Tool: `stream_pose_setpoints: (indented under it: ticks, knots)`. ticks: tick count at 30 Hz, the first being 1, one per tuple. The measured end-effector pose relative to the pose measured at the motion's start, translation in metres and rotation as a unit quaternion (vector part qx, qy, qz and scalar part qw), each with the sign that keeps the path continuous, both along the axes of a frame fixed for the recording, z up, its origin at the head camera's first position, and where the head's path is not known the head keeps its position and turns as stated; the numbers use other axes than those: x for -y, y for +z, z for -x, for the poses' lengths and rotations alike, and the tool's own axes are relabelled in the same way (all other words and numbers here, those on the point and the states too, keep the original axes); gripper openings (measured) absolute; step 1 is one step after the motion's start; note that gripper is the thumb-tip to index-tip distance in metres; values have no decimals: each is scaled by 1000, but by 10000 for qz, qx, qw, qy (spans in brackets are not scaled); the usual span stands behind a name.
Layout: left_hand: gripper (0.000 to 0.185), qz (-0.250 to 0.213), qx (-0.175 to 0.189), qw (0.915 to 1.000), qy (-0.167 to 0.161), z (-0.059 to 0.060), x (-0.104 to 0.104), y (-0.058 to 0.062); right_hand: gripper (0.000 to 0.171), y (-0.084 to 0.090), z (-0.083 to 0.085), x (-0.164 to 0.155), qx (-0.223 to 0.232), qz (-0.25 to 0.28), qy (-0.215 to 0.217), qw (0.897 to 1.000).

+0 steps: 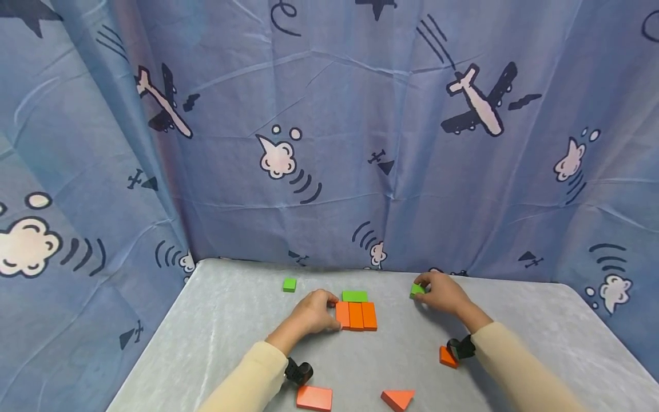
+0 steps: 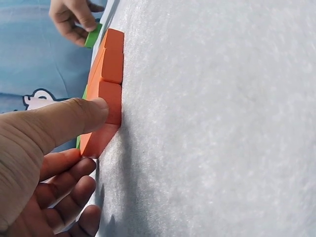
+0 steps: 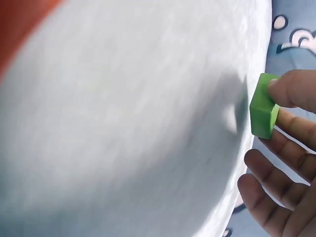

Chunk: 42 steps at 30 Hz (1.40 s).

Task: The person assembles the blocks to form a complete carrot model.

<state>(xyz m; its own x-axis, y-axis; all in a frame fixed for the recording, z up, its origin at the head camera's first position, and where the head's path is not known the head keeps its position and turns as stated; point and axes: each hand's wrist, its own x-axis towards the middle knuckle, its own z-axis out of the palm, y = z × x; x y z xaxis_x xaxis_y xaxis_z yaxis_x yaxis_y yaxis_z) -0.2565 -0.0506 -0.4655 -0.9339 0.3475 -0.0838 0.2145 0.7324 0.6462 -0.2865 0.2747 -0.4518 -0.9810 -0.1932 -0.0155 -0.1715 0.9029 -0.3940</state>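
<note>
Three orange blocks stand side by side in a row, with a green rectangular block (image 1: 354,296) along their far end. My left hand (image 1: 314,313) is at the row's left end, its thumb and index finger pinching the leftmost orange block (image 1: 342,316). In the left wrist view the thumb lies on that block's near end, and the other fingers curl loosely below. To the right, my right hand (image 1: 441,290) pinches a small green block (image 3: 264,106) between thumb and fingers. In the right wrist view its lower fingers are spread away from the block.
Another small green block (image 1: 290,285) lies at the back left of the grey-white tabletop (image 1: 216,326). Nearer the front are an orange rectangular block (image 1: 314,397), an orange triangular block (image 1: 398,399) and an orange block (image 1: 447,357) partly behind the right wrist camera. A blue patterned curtain (image 1: 329,229) hangs behind.
</note>
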Motion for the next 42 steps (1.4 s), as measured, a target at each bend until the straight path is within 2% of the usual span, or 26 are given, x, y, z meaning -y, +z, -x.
stream_pose_setpoints:
  ticks: [9,20,27,33,42]
  knots:
    - [55,94,-66,9999,-61,-1,-1,0,33,5,10,40,25,119,158,9998]
    - [56,167,-14,9998,-63,0,-3,-2,30,-4,21,80,15,218,435,9988]
    - [55,141,-40,9999,-57,0,-2,2,29,-9,23,91,-75,330,665,9972]
    - [54,205,-264,9994,-118,0,-1,0,29,-11,24,96,-270,245,956,9948]
    - [54,222,-261,9993,-121,1,0,1,30,-10,24,101,-257,123,869,9958]
